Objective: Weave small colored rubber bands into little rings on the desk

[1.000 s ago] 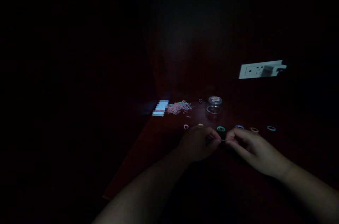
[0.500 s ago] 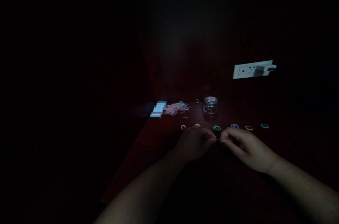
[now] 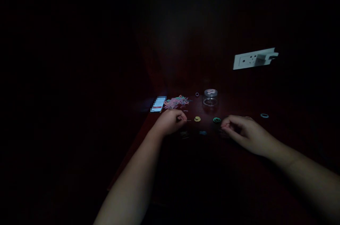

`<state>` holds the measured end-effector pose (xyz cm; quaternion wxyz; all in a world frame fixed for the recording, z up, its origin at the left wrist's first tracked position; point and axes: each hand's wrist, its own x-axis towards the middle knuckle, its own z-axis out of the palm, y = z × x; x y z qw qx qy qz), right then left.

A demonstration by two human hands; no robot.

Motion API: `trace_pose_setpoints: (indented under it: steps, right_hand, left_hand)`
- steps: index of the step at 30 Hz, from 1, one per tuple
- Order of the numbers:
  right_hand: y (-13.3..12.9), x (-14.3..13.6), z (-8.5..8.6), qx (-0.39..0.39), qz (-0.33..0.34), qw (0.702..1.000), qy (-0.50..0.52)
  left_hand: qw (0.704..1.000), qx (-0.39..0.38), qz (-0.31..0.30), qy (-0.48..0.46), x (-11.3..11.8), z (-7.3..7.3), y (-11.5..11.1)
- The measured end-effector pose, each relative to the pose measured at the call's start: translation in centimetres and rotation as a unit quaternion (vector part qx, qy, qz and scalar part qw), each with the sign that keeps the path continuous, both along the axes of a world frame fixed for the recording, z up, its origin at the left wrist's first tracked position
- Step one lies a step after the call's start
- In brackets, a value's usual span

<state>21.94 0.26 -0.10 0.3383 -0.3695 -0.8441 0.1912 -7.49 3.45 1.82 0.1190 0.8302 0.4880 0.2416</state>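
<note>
My left hand (image 3: 171,122) is closed in a pinch, and a thin pale rubber band (image 3: 188,120) pokes out from its fingertips. A yellow group of bands (image 3: 197,119) lies just to its right. Further right, green bands (image 3: 216,120) lie close to the fingertips of my right hand (image 3: 240,133). That hand is also pinched, and whatever it may hold is too dark to make out. Beneath and between the hands, a few dim bluish bands (image 3: 203,133) rest on the dark red table.
Behind my left hand is a pile of mixed coloured bands (image 3: 176,102), beside a lit phone (image 3: 158,104). A lidded clear jar (image 3: 210,99) stands at the back. One bluish band (image 3: 264,115) lies far right. A socket plate (image 3: 253,59) with a plug is on the wall.
My hands have come apart: the left moved left and away from me with a thin band, while the right stayed near the green bands. The view has tilted slightly downward.
</note>
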Motion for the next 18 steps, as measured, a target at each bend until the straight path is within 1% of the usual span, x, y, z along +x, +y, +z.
trace_pose_setpoints:
  steps: [3,8,18]
  right_hand:
    - [0.2,0.2,-0.1,0.001,0.002,1.000,0.004]
    - [0.2,0.4,-0.1,-0.001,0.004,1.000,0.012]
    - [0.3,0.5,-0.2,0.005,0.001,1.000,0.007]
  left_hand:
    - [0.998,-0.061,0.005,0.020,-1.4,0.0,0.5]
    - [0.990,-0.130,-0.008,0.059,-1.7,0.2,0.3]
    - [0.984,-0.162,-0.017,0.077,-1.5,0.5,0.0]
